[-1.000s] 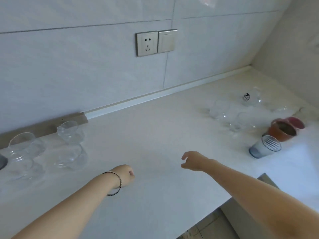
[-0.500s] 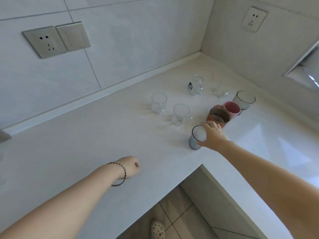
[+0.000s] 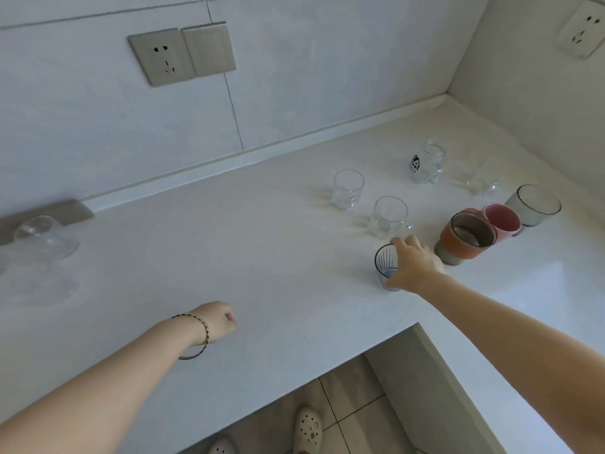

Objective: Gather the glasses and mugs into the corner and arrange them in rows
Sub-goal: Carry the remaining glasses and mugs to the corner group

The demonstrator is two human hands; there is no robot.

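Observation:
My right hand [image 3: 413, 264] wraps around a ribbed blue-grey glass [image 3: 385, 267] standing on the white counter [image 3: 248, 257]. Behind it stand an orange mug [image 3: 465, 239], a pink mug [image 3: 502, 219] and a grey tumbler [image 3: 533, 204]. Two clear glasses [image 3: 348, 189] [image 3: 389, 213] sit further left, a clear glass with a black logo [image 3: 425, 162] and a low clear glass [image 3: 481, 183] nearer the corner. A round clear glass [image 3: 45, 237] stands at far left. My left hand [image 3: 217, 321], fingers curled, hovers over the counter holding nothing.
Wall sockets [image 3: 181, 54] [image 3: 582, 29] sit above the counter. The counter's front edge [image 3: 294, 388] turns at an inner corner below my right arm, with floor tiles and two white shoes [image 3: 306, 429] beneath.
My right hand reached right from mid-counter to the ribbed glass and closed around it. The view swung right, then slightly back left. My left hand stayed where it was.

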